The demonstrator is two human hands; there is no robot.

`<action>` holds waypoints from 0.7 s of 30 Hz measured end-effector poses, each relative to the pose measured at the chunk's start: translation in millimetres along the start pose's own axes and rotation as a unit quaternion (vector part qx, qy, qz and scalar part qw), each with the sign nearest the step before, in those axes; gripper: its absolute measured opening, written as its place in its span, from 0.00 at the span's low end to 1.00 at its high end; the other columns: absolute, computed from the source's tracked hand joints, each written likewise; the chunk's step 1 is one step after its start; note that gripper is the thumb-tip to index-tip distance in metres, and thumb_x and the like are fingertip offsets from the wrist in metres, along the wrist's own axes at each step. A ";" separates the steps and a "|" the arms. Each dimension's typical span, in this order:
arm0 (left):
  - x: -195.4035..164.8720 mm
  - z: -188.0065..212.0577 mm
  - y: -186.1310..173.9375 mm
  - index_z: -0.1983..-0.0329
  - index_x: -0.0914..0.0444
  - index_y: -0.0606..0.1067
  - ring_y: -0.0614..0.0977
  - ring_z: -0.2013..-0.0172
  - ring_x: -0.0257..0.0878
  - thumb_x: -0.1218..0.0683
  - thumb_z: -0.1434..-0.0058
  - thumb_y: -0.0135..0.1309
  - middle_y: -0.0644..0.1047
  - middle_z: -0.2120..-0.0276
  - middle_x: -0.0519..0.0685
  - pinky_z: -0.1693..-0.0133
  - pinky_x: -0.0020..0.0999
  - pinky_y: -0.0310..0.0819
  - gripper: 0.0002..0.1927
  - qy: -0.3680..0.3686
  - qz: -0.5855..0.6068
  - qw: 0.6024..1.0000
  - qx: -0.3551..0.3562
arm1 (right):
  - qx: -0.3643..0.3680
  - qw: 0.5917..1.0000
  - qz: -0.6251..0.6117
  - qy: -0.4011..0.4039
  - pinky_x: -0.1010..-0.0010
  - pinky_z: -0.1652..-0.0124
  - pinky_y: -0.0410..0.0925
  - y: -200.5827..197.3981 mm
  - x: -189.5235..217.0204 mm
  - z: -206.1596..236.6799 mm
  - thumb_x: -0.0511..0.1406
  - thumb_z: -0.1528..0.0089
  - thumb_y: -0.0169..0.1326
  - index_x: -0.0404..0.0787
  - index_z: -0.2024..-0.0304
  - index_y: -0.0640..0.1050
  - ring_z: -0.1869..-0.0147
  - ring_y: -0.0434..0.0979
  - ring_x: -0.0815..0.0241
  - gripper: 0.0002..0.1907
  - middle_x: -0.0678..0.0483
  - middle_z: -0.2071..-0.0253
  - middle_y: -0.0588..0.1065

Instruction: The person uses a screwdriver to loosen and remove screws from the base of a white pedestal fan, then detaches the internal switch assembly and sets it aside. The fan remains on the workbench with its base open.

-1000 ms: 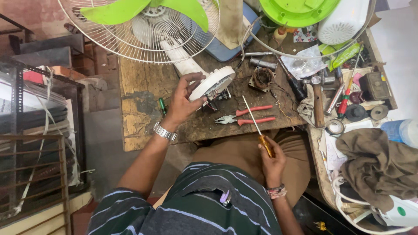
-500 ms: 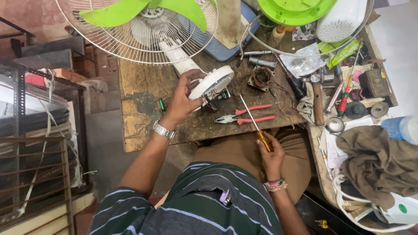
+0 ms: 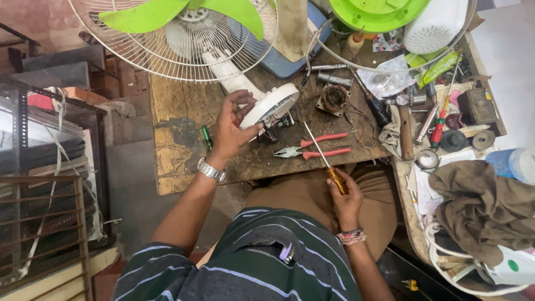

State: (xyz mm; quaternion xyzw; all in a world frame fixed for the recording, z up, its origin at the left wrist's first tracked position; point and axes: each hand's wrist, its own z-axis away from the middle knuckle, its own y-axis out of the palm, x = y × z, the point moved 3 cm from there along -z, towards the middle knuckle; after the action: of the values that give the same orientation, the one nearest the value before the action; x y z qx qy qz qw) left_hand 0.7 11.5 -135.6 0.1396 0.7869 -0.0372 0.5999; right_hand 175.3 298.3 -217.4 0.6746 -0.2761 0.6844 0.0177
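Observation:
My left hand (image 3: 233,124) grips the round white base (image 3: 271,103) of a table fan, tilted up on the worn wooden bench (image 3: 178,150). The fan's white neck runs up to its wire cage (image 3: 139,44) with green blades (image 3: 184,11). My right hand (image 3: 344,198) holds a screwdriver (image 3: 324,160) by its amber handle over my lap; the shaft points up toward the base without touching it. Red-handled pliers (image 3: 317,146) lie on the bench between both hands.
A copper-wound motor part (image 3: 333,98), a hammer (image 3: 405,134), tape rolls (image 3: 454,140), a red screwdriver (image 3: 440,120) and small tools crowd the bench's right side. A brown cloth (image 3: 482,206) lies at right. Another green fan part (image 3: 379,11) sits at the back. Metal racks (image 3: 44,167) stand left.
My right hand has drawn the screwdriver slightly down and back toward my lap. My left hand keeps hold of the fan base.

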 end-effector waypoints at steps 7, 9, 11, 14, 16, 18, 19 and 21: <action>-11.1 -6.0 -0.9 0.23 0.60 0.49 0.68 0.32 0.46 0.68 0.47 0.59 0.65 0.34 0.56 0.29 0.43 0.63 0.51 -0.010 -0.088 0.994 0.068 | 0.004 1.000 -0.013 0.008 0.75 0.53 0.74 1.2 -0.1 -0.1 0.30 0.39 0.64 0.34 0.45 0.79 0.52 0.81 0.65 0.19 0.50 0.53 0.82; -13.4 -12.2 -0.1 0.21 0.60 0.45 0.69 0.31 0.47 0.66 0.51 0.58 0.64 0.29 0.57 0.30 0.42 0.64 0.55 -0.012 -0.098 0.988 0.118 | 0.005 1.000 0.001 -0.001 0.75 0.53 0.73 0.9 -0.1 0.7 0.30 0.39 0.64 0.34 0.46 0.79 0.52 0.82 0.65 0.19 0.50 0.53 0.82; -12.3 -19.0 -1.4 0.21 0.60 0.45 0.70 0.32 0.47 0.66 0.51 0.56 0.64 0.29 0.57 0.33 0.43 0.67 0.55 -0.054 -0.048 0.989 0.128 | 0.007 1.000 -0.022 0.014 0.75 0.53 0.74 1.4 -1.7 0.9 0.30 0.39 0.63 0.34 0.45 0.79 0.52 0.81 0.66 0.19 0.50 0.53 0.82; -10.6 -23.7 -3.2 0.21 0.60 0.48 0.71 0.32 0.47 0.67 0.52 0.55 0.64 0.29 0.57 0.34 0.43 0.70 0.53 -0.094 -0.012 0.985 0.143 | 0.007 0.999 -0.028 0.014 0.75 0.53 0.73 1.5 -2.5 0.3 0.30 0.39 0.64 0.33 0.45 0.79 0.52 0.81 0.66 0.19 0.50 0.53 0.82; -9.9 -22.8 -3.4 0.22 0.61 0.50 0.70 0.32 0.47 0.67 0.52 0.56 0.65 0.28 0.57 0.33 0.43 0.69 0.53 -0.088 -0.038 0.985 0.144 | 0.008 1.000 -0.022 0.009 0.75 0.53 0.74 0.9 -2.3 0.6 0.30 0.39 0.64 0.33 0.45 0.79 0.52 0.81 0.66 0.19 0.51 0.53 0.82; -9.1 -21.4 -2.6 0.22 0.61 0.51 0.69 0.30 0.47 0.67 0.51 0.59 0.67 0.29 0.56 0.31 0.42 0.67 0.52 -0.053 -0.102 0.984 0.137 | 0.007 1.000 -0.016 0.003 0.75 0.53 0.74 1.1 -1.5 -0.1 0.31 0.39 0.64 0.33 0.46 0.79 0.52 0.82 0.66 0.19 0.51 0.53 0.81; -8.2 -18.9 -2.2 0.23 0.61 0.52 0.69 0.32 0.46 0.67 0.50 0.60 0.66 0.30 0.56 0.32 0.42 0.68 0.51 -0.042 -0.102 0.989 0.103 | 0.007 1.000 -0.014 -0.002 0.75 0.54 0.74 1.2 -0.7 -0.3 0.31 0.39 0.64 0.33 0.46 0.79 0.52 0.81 0.66 0.19 0.51 0.53 0.82; -5.2 -12.2 -0.6 0.24 0.61 0.54 0.71 0.35 0.45 0.68 0.49 0.61 0.66 0.33 0.54 0.34 0.41 0.69 0.50 -0.023 -0.101 0.994 0.040 | 0.004 1.000 -0.009 -0.007 0.75 0.54 0.74 0.5 0.8 0.3 0.31 0.39 0.64 0.33 0.46 0.79 0.52 0.81 0.66 0.19 0.50 0.53 0.82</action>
State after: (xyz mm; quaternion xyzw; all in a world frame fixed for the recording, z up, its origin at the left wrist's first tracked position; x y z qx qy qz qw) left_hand -9.6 12.7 -127.3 0.0826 0.7812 -0.1316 0.6047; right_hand 175.3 297.4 -216.9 0.6820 -0.2672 0.6805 0.0192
